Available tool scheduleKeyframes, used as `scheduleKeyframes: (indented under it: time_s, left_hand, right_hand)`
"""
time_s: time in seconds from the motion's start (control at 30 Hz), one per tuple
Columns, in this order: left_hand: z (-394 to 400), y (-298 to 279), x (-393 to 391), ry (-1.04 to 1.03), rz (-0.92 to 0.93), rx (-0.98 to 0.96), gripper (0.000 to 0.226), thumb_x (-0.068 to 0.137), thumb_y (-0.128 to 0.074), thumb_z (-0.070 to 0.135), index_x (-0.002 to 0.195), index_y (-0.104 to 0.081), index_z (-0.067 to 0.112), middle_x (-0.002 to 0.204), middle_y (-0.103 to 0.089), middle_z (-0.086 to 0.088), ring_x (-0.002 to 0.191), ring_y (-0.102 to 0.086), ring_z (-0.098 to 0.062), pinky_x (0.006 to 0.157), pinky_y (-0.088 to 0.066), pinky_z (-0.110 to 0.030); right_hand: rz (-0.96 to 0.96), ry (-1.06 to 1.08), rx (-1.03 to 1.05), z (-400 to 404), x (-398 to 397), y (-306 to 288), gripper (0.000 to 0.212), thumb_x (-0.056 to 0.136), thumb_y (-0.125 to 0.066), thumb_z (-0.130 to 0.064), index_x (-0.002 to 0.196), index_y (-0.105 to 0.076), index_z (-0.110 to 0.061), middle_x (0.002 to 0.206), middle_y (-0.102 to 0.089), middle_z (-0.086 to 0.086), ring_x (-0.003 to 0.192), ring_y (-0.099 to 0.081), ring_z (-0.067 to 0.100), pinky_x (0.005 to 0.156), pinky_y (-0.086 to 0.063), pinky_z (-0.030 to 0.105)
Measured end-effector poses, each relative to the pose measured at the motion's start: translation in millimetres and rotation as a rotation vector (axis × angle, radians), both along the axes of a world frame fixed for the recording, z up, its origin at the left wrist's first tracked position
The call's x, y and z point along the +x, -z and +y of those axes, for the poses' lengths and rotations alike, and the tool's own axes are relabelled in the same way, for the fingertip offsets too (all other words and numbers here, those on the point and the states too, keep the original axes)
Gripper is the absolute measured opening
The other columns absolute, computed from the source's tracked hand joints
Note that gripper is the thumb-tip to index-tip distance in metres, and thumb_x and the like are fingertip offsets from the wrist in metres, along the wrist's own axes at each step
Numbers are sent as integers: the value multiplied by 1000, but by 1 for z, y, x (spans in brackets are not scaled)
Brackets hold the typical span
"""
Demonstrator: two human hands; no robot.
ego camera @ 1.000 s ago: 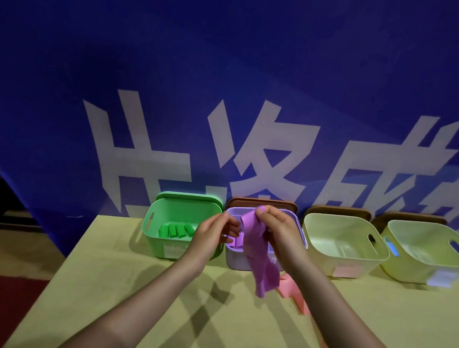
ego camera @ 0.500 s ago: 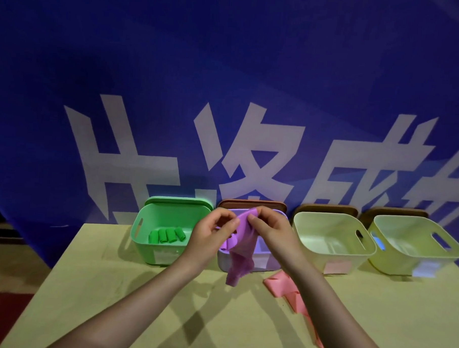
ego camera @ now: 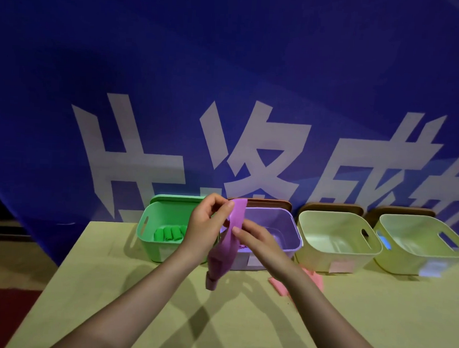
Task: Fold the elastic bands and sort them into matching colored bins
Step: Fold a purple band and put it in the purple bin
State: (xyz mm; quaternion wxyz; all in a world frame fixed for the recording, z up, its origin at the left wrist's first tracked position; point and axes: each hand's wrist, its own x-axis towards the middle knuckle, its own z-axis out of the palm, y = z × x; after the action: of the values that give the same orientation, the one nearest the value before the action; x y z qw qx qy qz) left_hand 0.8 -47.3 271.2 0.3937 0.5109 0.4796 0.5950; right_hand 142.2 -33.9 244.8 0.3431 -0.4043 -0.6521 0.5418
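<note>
Two bare arms reach over the yellow table [ego camera: 113, 287]. The left hand [ego camera: 205, 225] pinches the top of a long, floppy purple elastic band [ego camera: 223, 255]. The right hand [ego camera: 257, 239] pinches the band a little lower. The band hangs in the air, and its loose end droops just above the table. It looks light, soft and stretchy, so I think it is best held at both ends to fold it. Right behind it sits the purple plastic bin [ego camera: 286, 229]. Beside that is the green plastic bin [ego camera: 152, 223] with rolled green bands [ego camera: 168, 233] inside.
</note>
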Motion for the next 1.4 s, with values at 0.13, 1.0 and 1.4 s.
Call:
scheduleKeyframes:
  time_s: [0.13, 1.0, 1.4]
  left_hand:
    - [0, -1, -2, -50, -56, -25, 21, 94, -56, 13, 73, -52, 14, 65, -47, 5, 59, -43, -4, 57, -38, -16]
    - [-2, 16, 8, 254, -757, -464, 42, 89, -50, 36, 118, -64, 9, 113, -69, -8, 98, -65, -17, 90, -51, -30]
    - [18, -13, -6, 162, -916, -245, 42, 103, -30, 33, 109, -62, 6, 95, -72, -9, 91, -68, -22, 99, -45, -36]
  right_hand:
    - [12, 64, 55, 1, -6, 1, 21, 97, -55, -18, 102, -63, 0, 93, -62, 22, 83, -56, 17, 78, -45, 32]
    - [219, 152, 32, 4, -10, -7, 17, 96, -55, -15, 89, -64, -2, 83, -61, 7, 75, -53, 13, 68, -42, 24]
    - [-14, -17, -167, 6, -2, 20, 27, 81, -75, -21, 102, -65, -6, 81, -65, 6, 67, -59, 19, 49, -48, 26]
